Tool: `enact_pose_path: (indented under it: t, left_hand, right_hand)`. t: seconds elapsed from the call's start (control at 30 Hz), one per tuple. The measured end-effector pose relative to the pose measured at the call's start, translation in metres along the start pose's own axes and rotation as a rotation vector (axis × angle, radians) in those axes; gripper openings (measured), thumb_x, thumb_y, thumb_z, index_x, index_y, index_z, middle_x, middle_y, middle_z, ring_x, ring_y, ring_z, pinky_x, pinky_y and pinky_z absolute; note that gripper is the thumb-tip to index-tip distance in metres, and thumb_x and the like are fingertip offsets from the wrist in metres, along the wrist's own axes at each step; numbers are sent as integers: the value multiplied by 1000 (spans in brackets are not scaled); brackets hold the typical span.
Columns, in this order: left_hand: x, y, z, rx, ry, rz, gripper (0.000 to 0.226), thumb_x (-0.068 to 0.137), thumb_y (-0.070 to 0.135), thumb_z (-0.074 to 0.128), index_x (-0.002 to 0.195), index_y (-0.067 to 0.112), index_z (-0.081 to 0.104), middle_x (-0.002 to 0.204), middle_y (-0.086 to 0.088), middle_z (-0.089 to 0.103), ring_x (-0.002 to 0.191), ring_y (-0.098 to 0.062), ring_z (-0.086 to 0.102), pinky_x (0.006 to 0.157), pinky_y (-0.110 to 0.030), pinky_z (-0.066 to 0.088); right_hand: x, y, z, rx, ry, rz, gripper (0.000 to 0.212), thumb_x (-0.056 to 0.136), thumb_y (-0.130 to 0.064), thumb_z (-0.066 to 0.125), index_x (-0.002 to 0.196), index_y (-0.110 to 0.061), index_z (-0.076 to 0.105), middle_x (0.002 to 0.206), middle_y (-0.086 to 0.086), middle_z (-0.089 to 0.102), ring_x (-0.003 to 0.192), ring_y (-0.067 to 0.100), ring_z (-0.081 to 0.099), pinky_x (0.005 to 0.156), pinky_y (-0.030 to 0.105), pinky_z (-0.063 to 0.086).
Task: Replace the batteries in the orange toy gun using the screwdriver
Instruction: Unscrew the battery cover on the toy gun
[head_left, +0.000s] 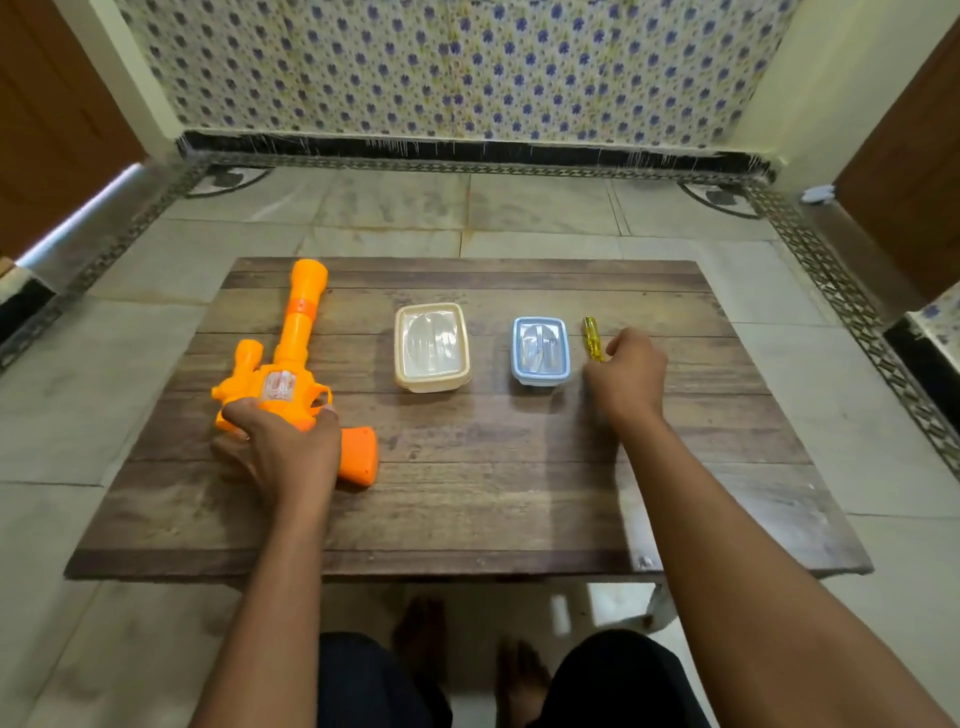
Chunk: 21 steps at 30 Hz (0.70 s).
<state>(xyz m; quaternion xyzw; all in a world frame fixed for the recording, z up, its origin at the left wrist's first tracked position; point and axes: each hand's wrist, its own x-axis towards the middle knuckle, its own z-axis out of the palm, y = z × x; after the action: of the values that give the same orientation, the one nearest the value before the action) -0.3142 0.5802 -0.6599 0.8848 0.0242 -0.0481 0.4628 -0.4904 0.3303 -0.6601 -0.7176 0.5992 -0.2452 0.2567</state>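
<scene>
The orange toy gun lies on the left of the wooden table, barrel pointing away from me. My left hand grips its body just above the handle. A screwdriver with a yellow see-through handle lies on the right, beside the blue box. My right hand covers its near end with curled fingers; the shaft and tip are hidden under the hand.
A cream lidded plastic box stands mid-table, and a smaller blue lidded box stands to its right. The low table sits on a tiled floor. My knees and feet show below the near edge.
</scene>
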Motion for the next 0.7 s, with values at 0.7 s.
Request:
enact_pose_path:
  t: [0.7]
  left_hand:
    - [29, -7, 12, -735, 39, -180, 76, 38, 11, 96, 108, -3, 68, 94, -6, 77, 72, -17, 71, 62, -28, 57]
  right_hand:
    - [-73, -55, 21, 391, 31, -368, 17, 93, -3, 65, 105, -12, 73, 99, 5, 67, 85, 12, 59, 78, 23, 48]
